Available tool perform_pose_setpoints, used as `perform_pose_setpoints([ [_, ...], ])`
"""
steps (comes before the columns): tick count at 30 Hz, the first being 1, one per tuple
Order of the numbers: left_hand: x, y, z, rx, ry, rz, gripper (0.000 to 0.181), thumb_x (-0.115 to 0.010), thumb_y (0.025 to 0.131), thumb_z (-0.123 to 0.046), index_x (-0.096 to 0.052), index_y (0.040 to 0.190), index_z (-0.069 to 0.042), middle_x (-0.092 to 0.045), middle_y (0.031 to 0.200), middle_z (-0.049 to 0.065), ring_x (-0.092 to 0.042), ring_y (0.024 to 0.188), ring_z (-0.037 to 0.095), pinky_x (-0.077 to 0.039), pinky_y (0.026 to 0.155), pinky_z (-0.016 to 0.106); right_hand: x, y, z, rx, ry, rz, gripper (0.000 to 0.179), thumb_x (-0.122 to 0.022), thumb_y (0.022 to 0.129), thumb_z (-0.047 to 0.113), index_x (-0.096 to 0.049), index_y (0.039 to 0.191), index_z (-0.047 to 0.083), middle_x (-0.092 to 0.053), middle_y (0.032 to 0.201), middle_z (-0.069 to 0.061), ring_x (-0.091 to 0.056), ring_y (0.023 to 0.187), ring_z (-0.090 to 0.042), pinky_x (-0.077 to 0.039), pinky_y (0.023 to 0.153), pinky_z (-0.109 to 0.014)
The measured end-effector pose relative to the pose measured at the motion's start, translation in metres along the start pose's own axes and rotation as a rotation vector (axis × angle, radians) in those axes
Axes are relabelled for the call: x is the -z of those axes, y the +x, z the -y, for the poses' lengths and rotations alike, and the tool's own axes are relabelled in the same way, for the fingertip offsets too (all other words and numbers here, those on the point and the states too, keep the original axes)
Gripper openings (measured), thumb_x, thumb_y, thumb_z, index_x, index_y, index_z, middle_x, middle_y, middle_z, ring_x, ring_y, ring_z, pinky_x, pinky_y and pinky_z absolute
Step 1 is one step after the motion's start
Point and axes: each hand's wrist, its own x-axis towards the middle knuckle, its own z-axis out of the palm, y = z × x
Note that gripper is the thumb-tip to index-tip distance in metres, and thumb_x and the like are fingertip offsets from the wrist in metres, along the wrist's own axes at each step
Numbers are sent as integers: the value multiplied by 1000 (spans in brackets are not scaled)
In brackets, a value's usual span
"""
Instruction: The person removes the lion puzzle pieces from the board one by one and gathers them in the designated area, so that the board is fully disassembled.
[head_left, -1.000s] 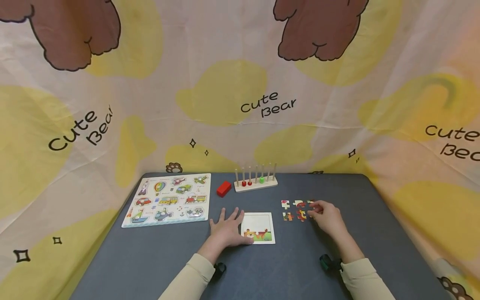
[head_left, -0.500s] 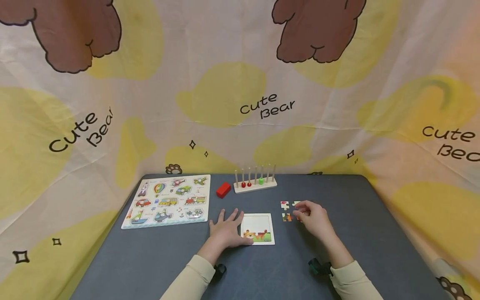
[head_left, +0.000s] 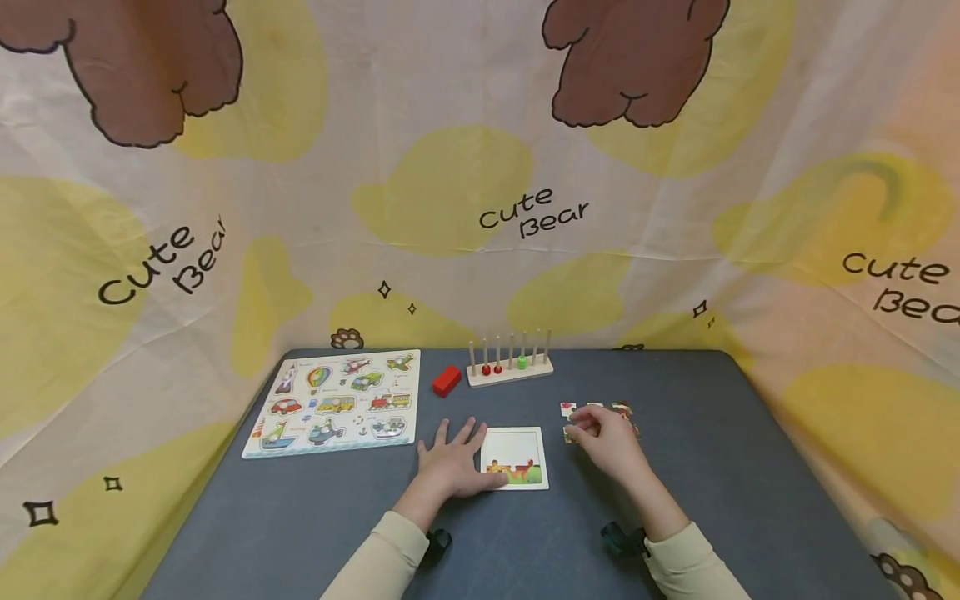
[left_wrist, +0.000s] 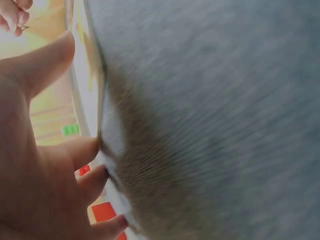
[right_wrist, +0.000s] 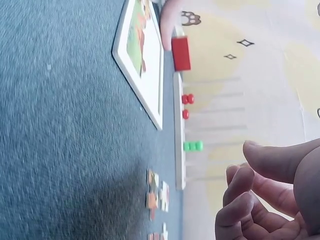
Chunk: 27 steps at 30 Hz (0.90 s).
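My left hand [head_left: 452, 467] rests on the table with spread fingers. Its thumb lies on the lower left of a white framed puzzle board [head_left: 514, 436], whose lower part carries a strip of picture pieces [head_left: 525, 472]. Over loose jigsaw pieces [head_left: 567, 409] to the right of the board hovers my right hand [head_left: 611, 442], covering some of them. In the right wrist view its fingers [right_wrist: 235, 210] are loosely curled near the thumb, and I see nothing between them. Several pieces [right_wrist: 151, 200] lie on the table below that hand.
A vehicle picture board [head_left: 341, 404] lies at the left. Behind the puzzle board are a red block [head_left: 447, 381] and a wooden peg rack [head_left: 510, 372] with red and green beads. A printed cloth [head_left: 450, 183] hangs behind the table [head_left: 322, 517].
My right hand has moved left across the loose pieces, from their right end to the left column, uncovering those at the right. The left hand has stayed on the board.
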Motion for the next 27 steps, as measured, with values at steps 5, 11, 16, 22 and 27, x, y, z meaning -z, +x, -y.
perform_pose_setpoints([
  [5,8,2,1,1,7,58,103,-71,74,-73,-34,159,-26,-26,167,2,-12,152,48,-17,110,80,-8,-2,5,16,3,17,21,-79,88,18,-73,105,7,-68,83,-1,-57,69,-14,-47,59,-26],
  [11,13,4,3,12,9,101,108,-83,69,-61,-33,159,-28,-25,168,-1,-12,153,45,-13,112,79,-19,-4,14,29,15,38,17,-79,88,16,-73,102,9,-69,83,2,-57,70,-12,-47,61,-26],
  [16,11,5,3,6,33,87,107,-83,70,-61,-33,159,-30,-25,168,-3,-12,153,44,-14,113,78,-28,-5,19,25,45,84,16,-78,89,16,-73,101,7,-67,81,2,-56,69,-12,-46,58,-25],
  [22,9,3,3,-17,48,42,107,-83,69,-65,-37,158,-28,-29,167,-1,-15,153,44,-18,111,78,-40,-9,23,57,61,125,14,-78,89,16,-73,101,9,-66,81,3,-56,69,-12,-46,57,-25],
  [27,9,2,5,-27,55,35,108,-82,68,-68,-37,158,-28,-29,167,0,-17,152,44,-19,110,79,-51,-11,26,81,68,147,11,-78,89,16,-72,98,11,-64,78,4,-55,66,-11,-46,58,-24],
])
